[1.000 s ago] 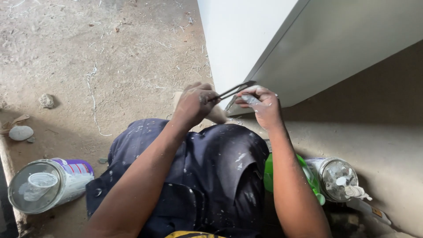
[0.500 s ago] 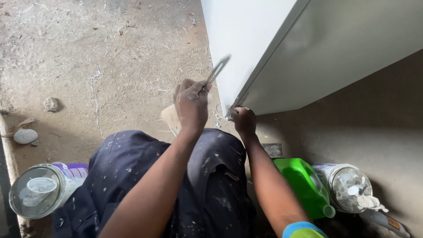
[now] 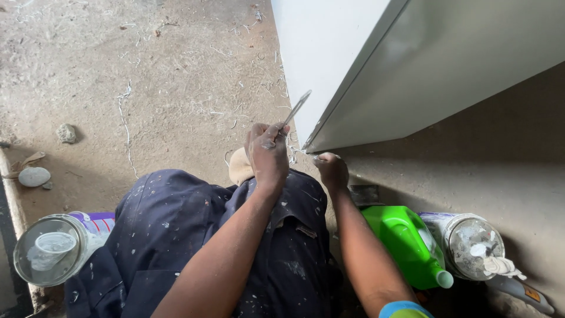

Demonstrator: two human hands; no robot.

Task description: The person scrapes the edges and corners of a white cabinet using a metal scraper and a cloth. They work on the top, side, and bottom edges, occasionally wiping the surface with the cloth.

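Note:
My left hand (image 3: 268, 153) is closed around the handle of a thin metal blade (image 3: 296, 109), which points up and right toward the bottom corner of a white panel (image 3: 329, 53). My right hand (image 3: 331, 169) is a fist just under that corner, against the panel's lower edge; whether it holds anything cannot be seen. Both forearms reach forward over my knees in dark, paint-spattered trousers (image 3: 194, 235). A tan shoe tip (image 3: 239, 166) shows beside the left hand.
A clear round tub (image 3: 50, 250) with a small cup inside lies at the lower left. A green jug (image 3: 409, 241) and a smeared clear jar (image 3: 474, 247) lie at the lower right. Stones (image 3: 34, 176) and thin shavings are scattered on the dusty concrete floor (image 3: 147, 88).
Over the last second my left hand swung the blade from lying level to pointing up at the panel corner. My right hand dropped from the blade tip to just under the corner.

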